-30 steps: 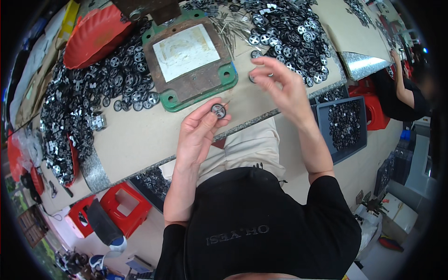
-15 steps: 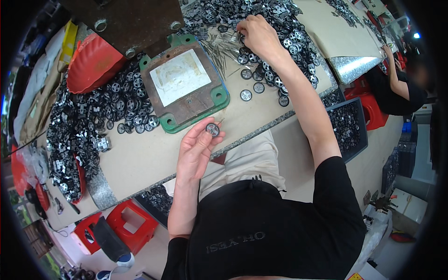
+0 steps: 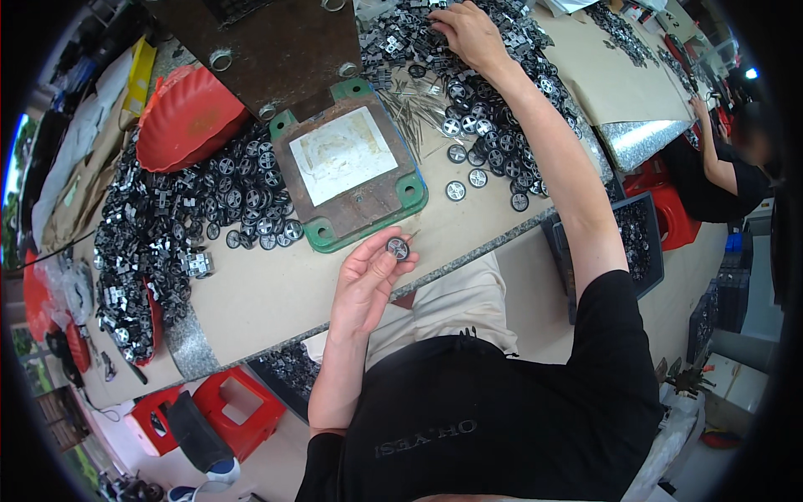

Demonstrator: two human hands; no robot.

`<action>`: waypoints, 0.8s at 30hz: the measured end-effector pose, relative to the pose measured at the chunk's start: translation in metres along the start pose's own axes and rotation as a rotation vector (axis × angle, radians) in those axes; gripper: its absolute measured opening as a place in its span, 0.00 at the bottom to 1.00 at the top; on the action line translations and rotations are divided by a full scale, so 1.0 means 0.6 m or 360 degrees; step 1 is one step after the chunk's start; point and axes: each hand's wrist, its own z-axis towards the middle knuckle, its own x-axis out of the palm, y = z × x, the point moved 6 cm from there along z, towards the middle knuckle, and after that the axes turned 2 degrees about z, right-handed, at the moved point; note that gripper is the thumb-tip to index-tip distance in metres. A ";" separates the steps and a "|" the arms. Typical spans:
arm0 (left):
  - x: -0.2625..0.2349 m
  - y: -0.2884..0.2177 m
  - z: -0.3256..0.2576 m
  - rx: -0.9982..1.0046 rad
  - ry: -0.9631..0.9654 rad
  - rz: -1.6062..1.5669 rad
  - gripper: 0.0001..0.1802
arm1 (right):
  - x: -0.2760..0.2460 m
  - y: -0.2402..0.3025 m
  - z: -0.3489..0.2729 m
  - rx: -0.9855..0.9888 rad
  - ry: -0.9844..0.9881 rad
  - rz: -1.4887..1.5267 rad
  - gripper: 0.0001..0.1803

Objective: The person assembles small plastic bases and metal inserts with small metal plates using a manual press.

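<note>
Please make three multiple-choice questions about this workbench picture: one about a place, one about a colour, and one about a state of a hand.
1. Where does the right hand rest?
A. on the pile of small black wheels at the far side of the table
B. on the red bowl
C. on the person's lap

2. What colour is the frame of the square fixture?
A. yellow
B. green
C. white

3. What does the left hand do?
A. lies flat and empty
B. holds one small wheel in its fingertips
C. grips a bundle of metal pins

Answers: 1 A, the hand lies among the wheels; 2 B, its corners and rim are green; 3 B, the fingers pinch one wheel.
</note>
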 end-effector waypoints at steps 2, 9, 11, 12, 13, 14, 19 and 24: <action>0.002 0.000 0.000 -0.0003 0.0008 -0.0003 0.18 | -0.031 -0.003 -0.008 0.0016 -0.0221 0.0204 0.10; 0.002 -0.002 0.002 0.0069 -0.0075 -0.0082 0.17 | -0.096 0.095 -0.124 0.1561 0.0305 0.2226 0.15; 0.009 -0.001 0.007 0.0082 -0.0095 -0.0077 0.17 | -0.100 0.133 -0.165 0.1611 0.0360 0.2601 0.14; 0.012 -0.004 0.009 0.0104 -0.0112 -0.0030 0.17 | -0.107 0.152 -0.176 0.1584 0.0371 0.2607 0.14; 0.014 -0.006 0.010 0.0127 -0.0130 0.0018 0.17 | -0.112 0.169 -0.185 0.1555 0.0383 0.2614 0.13; 0.015 -0.008 0.010 0.0154 -0.0143 0.0069 0.17 | -0.114 0.178 -0.198 0.1433 0.0510 0.2472 0.12; 0.023 -0.011 0.008 0.0172 -0.0164 0.0155 0.18 | -0.129 0.235 -0.217 0.1383 0.0980 0.2584 0.12; 0.024 -0.007 0.005 0.0172 -0.0149 0.0112 0.18 | -0.117 0.266 -0.226 0.1356 0.1042 0.2782 0.15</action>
